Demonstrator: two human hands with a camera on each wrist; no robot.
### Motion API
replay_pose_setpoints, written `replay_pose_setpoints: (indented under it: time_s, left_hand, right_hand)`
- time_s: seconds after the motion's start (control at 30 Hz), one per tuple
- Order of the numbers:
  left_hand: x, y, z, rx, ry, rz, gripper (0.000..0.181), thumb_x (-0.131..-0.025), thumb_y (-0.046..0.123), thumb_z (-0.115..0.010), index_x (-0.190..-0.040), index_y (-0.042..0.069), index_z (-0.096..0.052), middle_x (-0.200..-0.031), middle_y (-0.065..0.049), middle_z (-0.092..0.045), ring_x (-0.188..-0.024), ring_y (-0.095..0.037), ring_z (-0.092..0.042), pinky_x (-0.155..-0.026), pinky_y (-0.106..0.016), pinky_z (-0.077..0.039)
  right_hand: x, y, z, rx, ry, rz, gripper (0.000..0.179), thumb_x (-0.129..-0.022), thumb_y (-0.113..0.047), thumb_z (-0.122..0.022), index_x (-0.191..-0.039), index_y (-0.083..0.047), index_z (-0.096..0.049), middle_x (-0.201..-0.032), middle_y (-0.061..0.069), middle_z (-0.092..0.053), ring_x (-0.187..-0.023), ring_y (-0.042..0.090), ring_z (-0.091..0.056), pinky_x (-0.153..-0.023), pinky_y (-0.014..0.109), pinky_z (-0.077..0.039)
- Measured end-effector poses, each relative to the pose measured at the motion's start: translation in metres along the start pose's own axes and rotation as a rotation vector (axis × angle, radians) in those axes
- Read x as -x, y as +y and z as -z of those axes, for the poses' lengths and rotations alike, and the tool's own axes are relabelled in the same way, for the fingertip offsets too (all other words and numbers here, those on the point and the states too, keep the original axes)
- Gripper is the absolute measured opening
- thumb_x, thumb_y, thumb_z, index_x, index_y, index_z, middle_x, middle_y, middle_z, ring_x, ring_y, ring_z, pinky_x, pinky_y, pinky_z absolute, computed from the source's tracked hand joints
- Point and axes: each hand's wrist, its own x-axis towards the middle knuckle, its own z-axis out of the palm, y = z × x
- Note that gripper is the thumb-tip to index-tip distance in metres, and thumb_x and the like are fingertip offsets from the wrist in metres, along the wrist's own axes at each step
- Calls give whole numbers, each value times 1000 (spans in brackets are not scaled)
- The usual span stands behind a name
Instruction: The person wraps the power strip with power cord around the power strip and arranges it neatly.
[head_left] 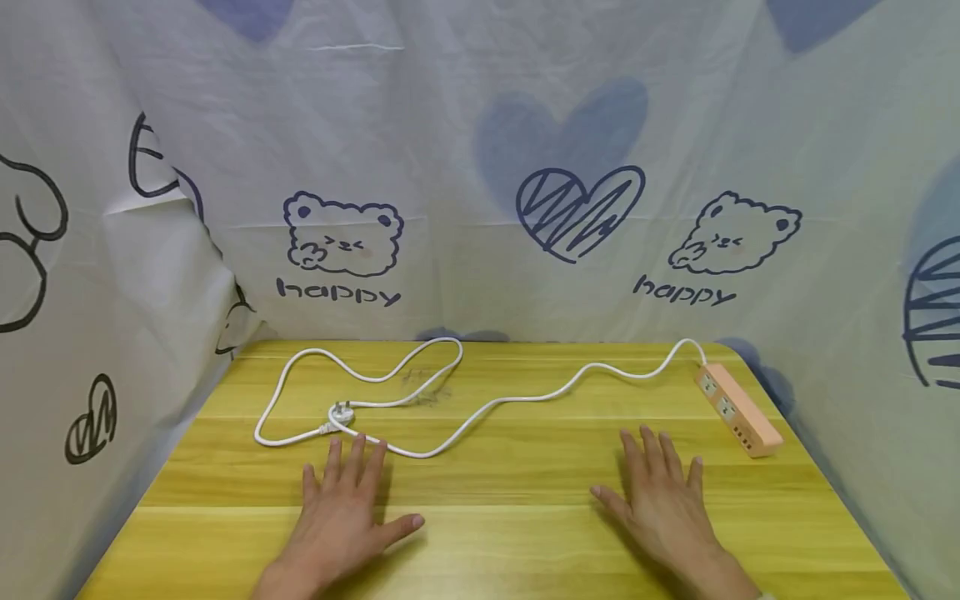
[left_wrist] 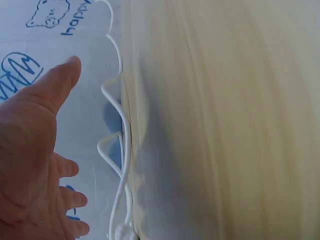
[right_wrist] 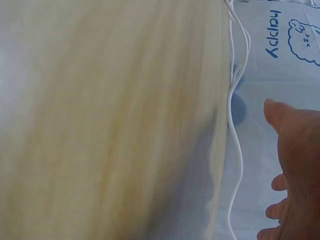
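A white cord (head_left: 517, 399) winds across the wooden table, looping on the left and running to a peach-coloured power strip (head_left: 738, 410) at the right edge. Its white plug (head_left: 342, 414) lies on the left with prongs upward, a strand of cord crossing beside it. My left hand (head_left: 341, 521) is spread palm down, fingertips right by the cord just below the plug. To the right, my right hand (head_left: 663, 504) is also spread, nearest the power strip and apart from it. Neither hand holds anything. In both wrist views the hands hover above the tabletop with shadows beneath.
The wooden table (head_left: 510, 483) has a rounded far right corner. A pale curtain (head_left: 457, 250) printed with hearts and bears hangs close behind it and along both sides. Dark scribbled marks (head_left: 427, 390) show on the wood inside the cord's loop.
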Motion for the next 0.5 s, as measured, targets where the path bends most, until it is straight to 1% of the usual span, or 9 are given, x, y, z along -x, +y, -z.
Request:
replay_pose_setpoints:
  time_s: [0.1,0.2,0.23,0.3,0.4,0.5]
  left_hand:
    - [-4,10,-3,31,33,-52,104,-86,79,-67,-159,7,-45,-163,-26,-41,-154,-52,-30,-114,-79,-28]
    - [-8,22,-5,82,89,-116,92,-89,67,-74,-153,5,-52,-156,-22,-50,-147,-46,-43,-114,-67,-38]
    - [-10,27,-6,98,110,-139,87,-89,62,-76,-150,4,-54,-153,-20,-53,-143,-43,-48,-113,-62,-42]
    - [-14,37,-7,128,131,-175,79,-88,55,-80,-146,5,-59,-146,-17,-59,-137,-38,-54,-110,-55,-47]
    - [-20,51,-10,155,113,-219,72,-89,51,-80,-142,6,-62,-140,-12,-62,-132,-33,-56,-107,-50,-51]
    - [-27,64,-14,180,59,-255,68,-91,51,-79,-141,7,-63,-140,-11,-62,-133,-32,-55,-108,-50,-50]
  right_hand:
    - [-1,5,2,-13,52,20,80,-100,-53,-69,-154,0,-46,-159,33,-40,-145,56,-40,-107,81,-33]
    - [-4,11,4,-46,107,26,70,-101,-45,-70,-148,5,-52,-153,33,-48,-136,54,-50,-100,72,-47]
    - [-5,13,5,-59,122,20,67,-102,-43,-70,-146,5,-54,-150,33,-51,-133,53,-53,-97,70,-50]
    - [-8,16,8,-80,137,-6,61,-103,-42,-68,-142,5,-58,-144,30,-58,-127,51,-58,-92,67,-53]
    - [-15,22,12,-100,147,-39,55,-105,-41,-66,-137,4,-63,-133,27,-67,-120,48,-64,-88,65,-56]
    - [-22,30,17,-115,145,-64,49,-106,-37,-64,-133,3,-66,-124,26,-71,-113,47,-67,-85,64,-57]
